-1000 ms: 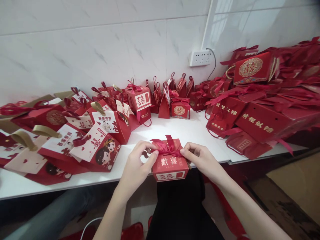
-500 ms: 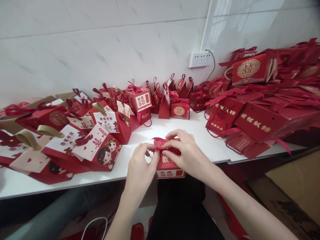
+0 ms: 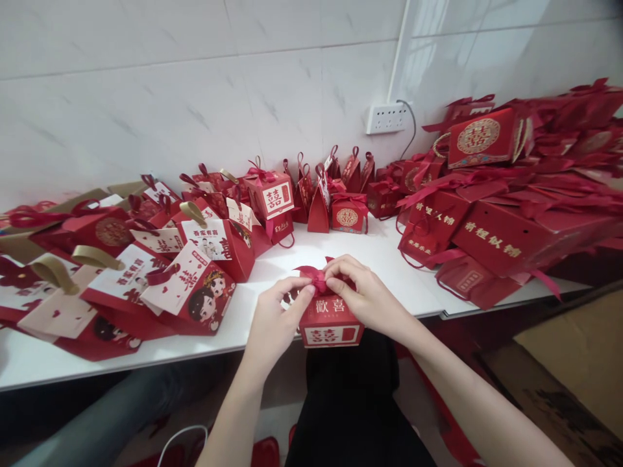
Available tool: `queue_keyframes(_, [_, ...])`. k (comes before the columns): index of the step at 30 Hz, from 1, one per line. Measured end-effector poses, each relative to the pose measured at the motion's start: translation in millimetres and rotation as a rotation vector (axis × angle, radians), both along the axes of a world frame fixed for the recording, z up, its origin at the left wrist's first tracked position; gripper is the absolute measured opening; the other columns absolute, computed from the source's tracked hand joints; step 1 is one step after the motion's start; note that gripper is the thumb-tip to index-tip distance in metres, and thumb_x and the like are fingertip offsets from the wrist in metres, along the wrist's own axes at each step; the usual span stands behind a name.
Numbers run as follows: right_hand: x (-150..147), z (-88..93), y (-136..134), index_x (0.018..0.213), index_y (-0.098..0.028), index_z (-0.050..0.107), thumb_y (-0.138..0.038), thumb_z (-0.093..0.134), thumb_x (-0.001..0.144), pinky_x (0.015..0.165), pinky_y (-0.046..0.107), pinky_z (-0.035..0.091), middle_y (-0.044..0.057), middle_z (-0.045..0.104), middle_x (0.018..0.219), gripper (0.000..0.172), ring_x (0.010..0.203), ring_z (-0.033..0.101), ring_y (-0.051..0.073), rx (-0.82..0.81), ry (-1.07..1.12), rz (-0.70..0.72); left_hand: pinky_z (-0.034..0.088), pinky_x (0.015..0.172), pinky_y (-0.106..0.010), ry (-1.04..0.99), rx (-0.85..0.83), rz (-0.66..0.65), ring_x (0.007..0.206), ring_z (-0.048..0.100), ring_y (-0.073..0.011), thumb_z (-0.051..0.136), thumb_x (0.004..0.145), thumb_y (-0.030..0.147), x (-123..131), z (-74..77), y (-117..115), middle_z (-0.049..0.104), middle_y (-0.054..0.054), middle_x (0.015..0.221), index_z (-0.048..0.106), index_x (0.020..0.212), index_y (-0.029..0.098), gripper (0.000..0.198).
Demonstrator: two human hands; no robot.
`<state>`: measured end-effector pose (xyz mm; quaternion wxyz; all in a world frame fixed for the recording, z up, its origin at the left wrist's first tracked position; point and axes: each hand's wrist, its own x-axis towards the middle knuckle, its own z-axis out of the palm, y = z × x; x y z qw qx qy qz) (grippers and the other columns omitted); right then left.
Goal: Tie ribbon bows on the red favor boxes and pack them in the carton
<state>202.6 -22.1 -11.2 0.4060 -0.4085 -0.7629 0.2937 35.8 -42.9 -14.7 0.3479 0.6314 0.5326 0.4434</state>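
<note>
A red gift box with white and gold characters sits at the front edge of the white table. On its top is a red ribbon tied in a bow. My left hand pinches the ribbon from the left between thumb and forefinger. From the other side, my right hand is closed on the ribbon, its fingertips just right of the knot. Part of the box's top lies hidden behind my fingers.
Red and white gift boxes crowd the left of the white table. Flat red boxes with ribbons are heaped on the right. Small red boxes line the tiled wall, below a power strip. A cardboard box is at lower right.
My right hand's fingers have drawn in closer and moved slightly right, uncovering more of the box's lettering. The ribbon's knot now looks gathered into a tighter bow.
</note>
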Motion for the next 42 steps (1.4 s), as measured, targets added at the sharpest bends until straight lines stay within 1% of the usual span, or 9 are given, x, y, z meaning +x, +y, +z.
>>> queue_keyframes(6, [1.2,-2.6,1.0,0.076,-0.020,0.051,-0.015,0.043,0.088,0.088,0.038,0.038,0.004,0.056,0.090,0.015,0.091,0.053,0.018,-0.019,0.028,0.023,0.042,0.081,-0.026,-0.208,-0.055,-0.178,0.087,0.053,-0.0152,0.053,0.082,0.033,-0.4,-3.9,4.4,0.058,-0.002,0.089,0.059,0.068,0.020,0.020])
queue_keyframes(9, [1.6,-3.3,0.8,0.077,-0.019,0.052,-0.015,0.044,0.089,0.090,0.038,0.036,0.004,0.055,0.092,0.015,0.093,0.053,0.018,-0.016,0.016,0.031,0.042,0.085,-0.026,-0.373,-0.116,-0.175,0.092,0.053,-0.0164,0.054,0.078,0.030,0.7,-5.8,6.9,0.056,-0.003,0.092,0.057,0.062,0.018,0.020])
queue_keyframes(12, [1.8,-4.0,1.6,0.077,-0.019,0.054,-0.015,0.045,0.089,0.092,0.039,0.036,0.004,0.056,0.093,0.015,0.094,0.053,0.017,-0.026,0.012,0.047,0.042,0.088,-0.029,-0.431,-0.140,-0.148,0.095,0.053,-0.0187,0.058,0.074,0.030,1.8,-4.8,7.8,0.056,-0.005,0.093,0.061,0.069,0.018,0.014])
queue_keyframes(20, [-0.8,-3.2,1.5,0.077,-0.020,0.059,-0.020,0.049,0.089,0.097,0.041,0.032,0.004,0.056,0.102,0.016,0.103,0.052,0.018,-0.015,-0.042,0.057,0.041,0.092,-0.030,-0.362,-0.131,-0.139,0.105,0.051,-0.0218,0.057,0.074,0.034,0.9,-5.1,8.6,0.056,-0.007,0.102,0.057,0.060,0.017,0.022])
queue_keyframes(30, [-0.4,0.3,0.6,0.072,-0.018,0.057,-0.018,0.044,0.091,0.097,0.042,0.032,0.004,0.055,0.100,0.024,0.101,0.052,0.017,-0.059,-0.041,0.076,0.042,0.086,-0.028,-0.003,0.009,-0.046,0.110,0.047,-0.0213,0.055,0.080,0.040,-0.6,-7.7,7.7,0.052,-0.006,0.109,0.066,0.071,0.021,0.024])
queue_keyframes(34, [-6.1,-1.6,0.8,0.071,-0.019,0.057,-0.018,0.046,0.090,0.095,0.042,0.034,0.004,0.057,0.095,0.021,0.096,0.054,0.017,-0.006,-0.060,0.023,0.041,0.085,-0.027,-0.007,0.015,-0.039,0.105,0.049,-0.0193,0.050,0.083,0.041,-1.0,-9.9,6.2,0.053,-0.005,0.105,0.058,0.065,0.019,0.029])
queue_keyframes(37, [-2.1,-3.7,-1.8,0.081,-0.020,0.058,-0.022,0.050,0.087,0.091,0.037,0.038,0.004,0.060,0.097,0.010,0.097,0.055,0.018,0.021,0.062,-0.055,0.040,0.084,-0.028,-0.032,0.015,-0.034,0.102,0.049,-0.0194,0.050,0.083,0.041,-0.7,-12.8,5.5,0.054,-0.005,0.103,0.051,0.064,0.019,0.029])
queue_keyframes(40, [13.6,-6.2,-10.3,0.091,-0.021,0.056,-0.031,0.049,0.086,0.088,0.033,0.040,0.005,0.061,0.099,0.013,0.098,0.055,0.019,0.024,0.215,-0.274,0.038,0.087,-0.030,-0.016,0.045,-0.012,0.103,0.049,-0.0199,0.052,0.082,0.038,-2.6,-14.0,4.0,0.054,-0.004,0.103,0.051,0.065,0.019,0.025])
queue_keyframes(42, [25.5,-8.6,-18.8,0.083,-0.021,0.054,-0.037,0.047,0.086,0.081,0.031,0.041,0.003,0.061,0.087,0.017,0.087,0.056,0.019,-0.028,0.214,-0.395,0.036,0.089,-0.031,0.036,0.079,0.012,0.102,0.048,-0.0199,0.053,0.081,0.035,-4.9,-14.5,2.5,0.054,-0.004,0.100,0.055,0.071,0.020,0.018])
